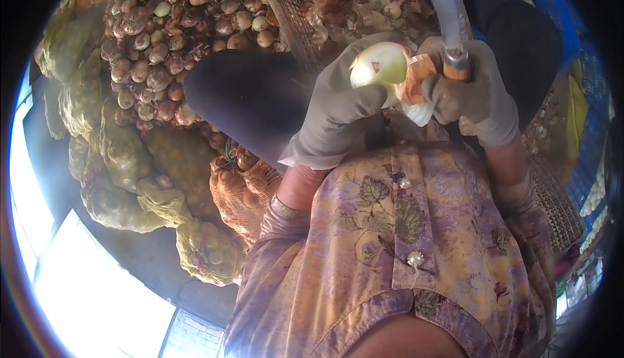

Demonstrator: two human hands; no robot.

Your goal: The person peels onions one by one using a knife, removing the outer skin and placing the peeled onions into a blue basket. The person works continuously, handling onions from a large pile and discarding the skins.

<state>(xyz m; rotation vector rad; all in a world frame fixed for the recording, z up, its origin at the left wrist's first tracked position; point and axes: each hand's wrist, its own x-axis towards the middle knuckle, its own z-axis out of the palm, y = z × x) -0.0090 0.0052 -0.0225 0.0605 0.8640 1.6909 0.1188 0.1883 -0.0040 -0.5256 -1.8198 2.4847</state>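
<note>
My left hand [334, 102], in a grey work glove, cups a partly peeled onion [385, 65] whose pale green-white flesh shows. A brown flap of onion skin [418, 76] hangs at its right side, between the two hands. My right hand [487, 97], gloved too, is closed around the wooden handle [457, 71] of a sickle-like curved knife [446, 12]. The blade rises from the fist and bends away to the upper left. My right thumb lies against the loose skin, and a whitish piece [418, 113] shows below it.
Unpeeled onions [158, 53] are heaped at the upper left. Onion skins [360, 0] fill a woven basket [287, 12] ahead, between the dark-clad knees. Yellow mesh sacks [122, 148] and an orange net bag of onions [243, 187] lie left. Blue plastic crates [551, 12] stand right, near a wicker basket [555, 202].
</note>
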